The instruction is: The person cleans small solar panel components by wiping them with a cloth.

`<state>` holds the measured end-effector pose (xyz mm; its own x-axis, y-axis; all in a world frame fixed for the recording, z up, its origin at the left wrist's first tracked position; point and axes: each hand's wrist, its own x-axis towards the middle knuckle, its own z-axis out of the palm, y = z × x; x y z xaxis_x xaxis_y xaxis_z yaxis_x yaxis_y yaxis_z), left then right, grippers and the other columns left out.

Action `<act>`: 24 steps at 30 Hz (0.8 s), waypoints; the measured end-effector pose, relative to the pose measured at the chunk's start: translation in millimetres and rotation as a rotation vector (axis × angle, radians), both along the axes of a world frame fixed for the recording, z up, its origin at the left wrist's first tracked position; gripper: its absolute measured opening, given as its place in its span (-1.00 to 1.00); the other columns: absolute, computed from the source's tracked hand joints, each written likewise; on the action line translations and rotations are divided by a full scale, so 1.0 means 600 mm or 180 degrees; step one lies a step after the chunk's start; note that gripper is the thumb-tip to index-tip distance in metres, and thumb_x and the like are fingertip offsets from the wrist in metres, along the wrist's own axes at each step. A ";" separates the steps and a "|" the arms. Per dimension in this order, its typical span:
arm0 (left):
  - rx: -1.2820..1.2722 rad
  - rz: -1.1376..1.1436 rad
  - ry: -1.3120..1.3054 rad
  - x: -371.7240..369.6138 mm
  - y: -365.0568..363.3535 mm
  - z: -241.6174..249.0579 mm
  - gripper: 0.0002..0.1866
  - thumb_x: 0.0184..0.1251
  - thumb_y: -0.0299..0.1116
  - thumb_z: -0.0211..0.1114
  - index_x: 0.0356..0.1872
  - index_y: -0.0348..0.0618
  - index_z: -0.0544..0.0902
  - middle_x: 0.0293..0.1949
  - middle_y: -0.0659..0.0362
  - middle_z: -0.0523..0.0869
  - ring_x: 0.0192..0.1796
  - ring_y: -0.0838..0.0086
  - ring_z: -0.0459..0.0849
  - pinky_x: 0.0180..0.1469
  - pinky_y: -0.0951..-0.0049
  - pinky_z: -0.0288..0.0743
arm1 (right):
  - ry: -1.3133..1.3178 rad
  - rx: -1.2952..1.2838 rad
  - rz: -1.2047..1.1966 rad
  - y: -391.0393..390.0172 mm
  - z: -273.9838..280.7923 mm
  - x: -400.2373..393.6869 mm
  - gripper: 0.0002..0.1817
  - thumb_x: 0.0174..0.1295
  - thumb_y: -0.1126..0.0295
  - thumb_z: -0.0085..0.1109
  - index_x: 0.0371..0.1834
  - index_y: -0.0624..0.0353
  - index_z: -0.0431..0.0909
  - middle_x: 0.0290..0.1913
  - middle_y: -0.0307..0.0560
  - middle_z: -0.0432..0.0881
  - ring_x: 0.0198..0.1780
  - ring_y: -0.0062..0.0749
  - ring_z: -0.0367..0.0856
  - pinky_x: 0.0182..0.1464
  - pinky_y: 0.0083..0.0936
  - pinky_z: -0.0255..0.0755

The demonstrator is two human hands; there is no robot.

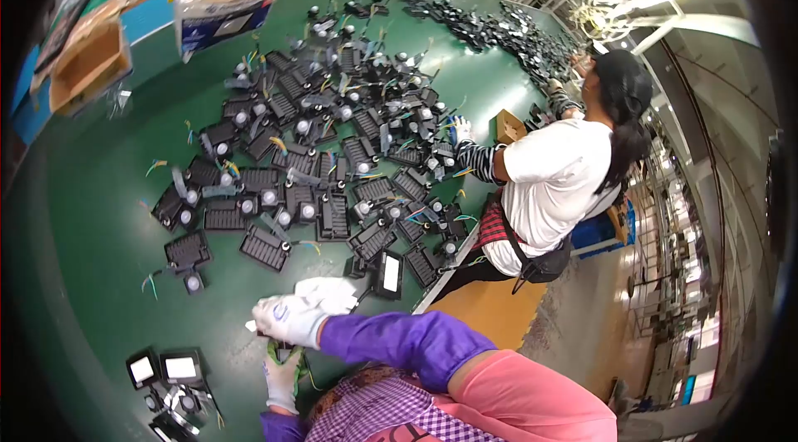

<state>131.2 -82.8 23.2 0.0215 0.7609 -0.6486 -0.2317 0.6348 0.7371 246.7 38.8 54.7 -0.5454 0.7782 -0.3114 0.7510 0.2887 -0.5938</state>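
My right hand [287, 320], in a white glove, has its fingers bent together, with a small white piece [251, 326] at their tips. Just below it, my left hand [284, 374], in a white and green glove, closes around a dark unit [284, 352]. That unit is mostly hidden between the gloves; it looks like one of the black floodlights. A thin wire hangs beside it. Beyond my right hand lies crumpled white material [328, 294]. Nearby a black floodlight [388, 274] with a white panel rests face up.
A large heap of black finned floodlights [287, 168] with round sensors and loose wires covers the green table [108, 218]. Several more floodlights [179, 367] lie at lower left. A co-worker [553, 155] stands at the right edge, near a small cardboard box [509, 126].
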 end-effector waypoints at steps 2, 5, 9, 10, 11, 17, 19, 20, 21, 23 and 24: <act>0.0043 0.0180 -0.0005 -0.024 -0.018 -0.042 -0.49 0.22 -0.55 0.42 0.20 -0.32 0.50 -0.08 0.13 0.67 -0.36 0.58 0.60 -0.48 0.52 0.53 | 0.0278 0.0073 -0.0065 -0.004 -0.013 -0.012 -0.74 0.33 0.14 0.05 -0.26 0.11 0.49 -0.30 0.07 0.63 -0.20 0.07 0.68 -0.12 -0.08 0.52; -0.0207 0.0359 0.0298 -0.052 -0.004 0.019 -0.53 0.26 -0.47 0.40 0.17 -0.16 0.46 -0.20 0.16 0.64 -0.41 0.54 0.61 -0.49 0.53 0.51 | 0.0538 0.0157 -0.0741 -0.003 -0.059 -0.007 -0.78 0.35 0.17 0.05 -0.25 0.08 0.49 -0.30 0.06 0.63 -0.21 0.07 0.67 -0.13 -0.09 0.51; -0.0005 0.1489 0.0117 -0.161 -0.007 -0.028 -0.60 0.37 -0.46 0.31 0.18 -0.07 0.43 -0.31 0.17 0.65 -0.48 0.52 0.59 -0.54 0.54 0.46 | 0.0435 -0.0003 -0.1106 -0.018 -0.019 0.051 -0.79 0.39 0.16 0.05 -0.21 0.05 0.47 -0.33 0.04 0.65 -0.24 0.05 0.68 -0.17 -0.12 0.51; -0.0019 0.1667 0.0052 -0.193 -0.010 -0.038 -0.66 0.41 -0.45 0.28 0.15 -0.07 0.44 -0.41 0.21 0.64 -0.57 0.57 0.52 -0.58 0.56 0.39 | 0.0402 -0.0136 -0.1192 -0.022 -0.019 0.063 -0.77 0.40 0.14 0.06 -0.16 0.05 0.49 -0.29 0.04 0.68 -0.24 0.06 0.68 -0.17 -0.14 0.51; 0.0031 0.1667 0.0272 -0.222 -0.008 -0.052 -0.70 0.43 -0.43 0.27 0.12 -0.04 0.46 -0.47 0.24 0.62 -0.63 0.60 0.45 -0.61 0.58 0.33 | 0.0360 -0.0193 -0.1288 -0.026 -0.014 0.071 -0.76 0.39 0.12 0.06 -0.15 0.03 0.50 -0.27 0.02 0.69 -0.22 0.04 0.68 -0.14 -0.11 0.49; 0.0092 0.2340 0.0398 -0.229 0.032 0.106 -0.57 0.37 -0.31 0.32 0.21 -0.06 0.44 -0.21 0.14 0.67 -0.39 0.47 0.64 -0.40 0.49 0.51 | -0.1082 -0.0314 -0.0926 -0.051 0.155 0.107 -0.50 0.17 -0.02 0.28 0.17 -0.23 0.47 -0.06 -0.14 0.69 -0.01 -0.01 0.70 0.00 0.19 0.31; 0.0198 0.2501 0.0580 -0.335 0.014 0.022 -0.61 0.36 -0.32 0.35 0.16 -0.10 0.51 -0.18 0.18 0.67 -0.33 0.45 0.65 -0.36 0.41 0.57 | -0.0803 0.0503 -0.0710 -0.077 0.065 0.135 -0.54 0.13 0.09 0.34 0.06 -0.03 0.49 -0.13 0.01 0.67 -0.12 0.03 0.71 -0.09 0.04 0.44; 0.0401 0.2768 0.0646 -0.386 0.013 -0.016 -0.63 0.34 -0.33 0.39 0.12 -0.11 0.56 -0.19 0.19 0.67 -0.31 0.47 0.65 -0.35 0.43 0.57 | -0.0861 -0.0075 -0.1308 -0.065 0.060 0.123 -0.63 0.22 0.09 0.25 -0.01 0.02 0.51 -0.18 0.05 0.72 -0.16 0.00 0.74 -0.07 -0.05 0.48; 0.0492 0.2953 0.0581 -0.422 0.013 -0.027 -0.63 0.32 -0.32 0.43 0.10 -0.10 0.57 -0.18 0.21 0.68 -0.28 0.47 0.66 -0.35 0.43 0.57 | -0.0646 -0.0166 -0.1465 -0.067 0.038 0.126 -0.65 0.27 0.07 0.19 -0.03 0.05 0.51 -0.16 0.08 0.73 -0.14 0.02 0.73 -0.03 -0.03 0.47; 0.0506 0.3180 0.1026 -0.483 0.015 -0.039 -0.58 0.34 -0.26 0.44 0.16 -0.07 0.54 -0.13 0.22 0.68 -0.23 0.47 0.68 -0.26 0.37 0.60 | -0.0544 -0.0115 -0.1547 -0.076 -0.011 0.134 -0.65 0.33 0.05 0.12 -0.06 0.09 0.53 -0.13 0.10 0.73 -0.07 0.07 0.70 0.07 -0.01 0.42; 0.0264 0.3289 0.1331 -0.497 0.020 -0.029 -0.51 0.35 -0.26 0.44 0.23 -0.12 0.49 -0.05 0.18 0.65 -0.10 0.40 0.67 -0.05 0.29 0.59 | -0.0661 0.0025 -0.1477 -0.084 -0.040 0.138 -0.64 0.33 0.04 0.11 -0.06 0.10 0.53 -0.12 0.10 0.72 -0.02 0.08 0.67 0.11 -0.01 0.38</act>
